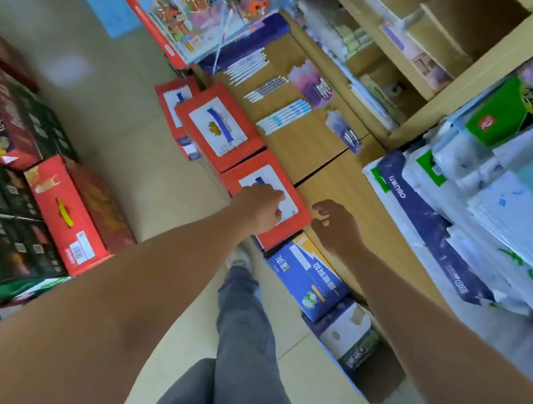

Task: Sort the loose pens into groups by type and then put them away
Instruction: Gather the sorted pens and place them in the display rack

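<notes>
Wooden counter (302,145) runs up the middle, with a wooden shelf (440,85) of stationery behind it. Tiled floor (107,122) on the left. Tall stack of wrapped paper packs (509,211) sits on the counter's right end. Red carton (66,210) with a yellow handle stands on the floor at left among darker cartons.

Three red boxes with white labels line the counter's left edge: far one (170,102), middle one (220,125), near one (252,166). Blue box (306,274) stands below the counter edge, just beside the near red box.

Both bare arms reach forward. Left hand (262,208) is on the near red box's label, fingers curled at its blue handle; cannot tell if it grips it. Right hand (336,225) hovers over the counter edge just beside that box, fingers loosely curled and holding nothing.

The pens lie on the counter well beyond the hands, in three side-by-side rows: white pens (246,65) farthest, darker pens (265,88) in the middle, white-and-blue pens (284,116) nearest. Two purple pen packets lie right of the rows, one (311,83) farther, one (342,132) nearer. The picture is blurred, so pen details are unreadable.
</notes>
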`<move>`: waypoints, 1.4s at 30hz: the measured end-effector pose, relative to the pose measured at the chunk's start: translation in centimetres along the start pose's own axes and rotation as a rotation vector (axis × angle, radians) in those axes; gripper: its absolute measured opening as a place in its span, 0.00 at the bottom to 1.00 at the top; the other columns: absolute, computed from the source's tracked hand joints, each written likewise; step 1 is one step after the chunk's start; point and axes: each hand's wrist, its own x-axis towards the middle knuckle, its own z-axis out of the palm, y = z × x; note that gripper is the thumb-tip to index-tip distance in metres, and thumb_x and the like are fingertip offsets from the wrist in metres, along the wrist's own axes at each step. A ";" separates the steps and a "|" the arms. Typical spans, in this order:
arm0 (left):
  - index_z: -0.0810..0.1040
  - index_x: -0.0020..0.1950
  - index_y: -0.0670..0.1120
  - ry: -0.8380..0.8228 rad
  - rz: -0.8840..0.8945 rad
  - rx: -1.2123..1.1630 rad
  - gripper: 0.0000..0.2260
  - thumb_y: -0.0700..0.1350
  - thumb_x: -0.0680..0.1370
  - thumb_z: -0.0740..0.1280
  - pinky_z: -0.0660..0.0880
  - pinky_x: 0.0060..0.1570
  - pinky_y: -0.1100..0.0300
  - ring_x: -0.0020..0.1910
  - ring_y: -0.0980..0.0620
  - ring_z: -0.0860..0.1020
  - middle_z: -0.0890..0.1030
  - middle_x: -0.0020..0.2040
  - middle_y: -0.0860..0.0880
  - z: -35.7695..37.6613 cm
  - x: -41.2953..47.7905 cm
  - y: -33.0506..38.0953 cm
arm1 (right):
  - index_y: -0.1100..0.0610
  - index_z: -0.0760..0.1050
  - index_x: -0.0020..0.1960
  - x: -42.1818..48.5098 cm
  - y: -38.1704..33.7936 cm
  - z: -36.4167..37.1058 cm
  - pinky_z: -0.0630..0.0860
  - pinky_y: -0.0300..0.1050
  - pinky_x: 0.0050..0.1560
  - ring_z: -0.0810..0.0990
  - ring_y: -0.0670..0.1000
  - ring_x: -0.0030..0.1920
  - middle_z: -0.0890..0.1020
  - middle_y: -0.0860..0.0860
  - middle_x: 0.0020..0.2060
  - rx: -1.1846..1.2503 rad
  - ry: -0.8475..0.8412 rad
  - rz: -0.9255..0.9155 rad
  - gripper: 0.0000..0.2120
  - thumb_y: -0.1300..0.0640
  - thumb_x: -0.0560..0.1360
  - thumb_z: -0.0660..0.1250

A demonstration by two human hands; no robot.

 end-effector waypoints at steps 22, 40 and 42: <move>0.77 0.58 0.42 -0.055 0.058 -0.050 0.11 0.43 0.79 0.59 0.75 0.48 0.51 0.53 0.40 0.77 0.78 0.54 0.41 -5.7 28.6 -20.2 | 0.58 0.75 0.54 31.7 -8.2 7.0 0.78 0.53 0.48 0.80 0.59 0.48 0.81 0.54 0.46 0.337 0.169 0.461 0.10 0.53 0.77 0.64; 0.66 0.67 0.42 -0.047 0.154 0.042 0.22 0.48 0.77 0.67 0.75 0.42 0.51 0.49 0.42 0.80 0.77 0.54 0.43 -1.1 38.2 -19.1 | 0.58 0.61 0.59 39.8 -7.2 8.5 0.67 0.48 0.39 0.79 0.58 0.50 0.79 0.54 0.50 0.171 0.310 0.718 0.29 0.43 0.69 0.70; 0.65 0.68 0.41 -0.037 0.156 0.097 0.23 0.45 0.76 0.67 0.71 0.39 0.53 0.50 0.41 0.79 0.75 0.56 0.42 -1.2 38.3 -18.7 | 0.58 0.61 0.58 39.9 -7.2 8.4 0.67 0.47 0.40 0.78 0.58 0.52 0.78 0.54 0.52 0.159 0.309 0.723 0.30 0.44 0.68 0.71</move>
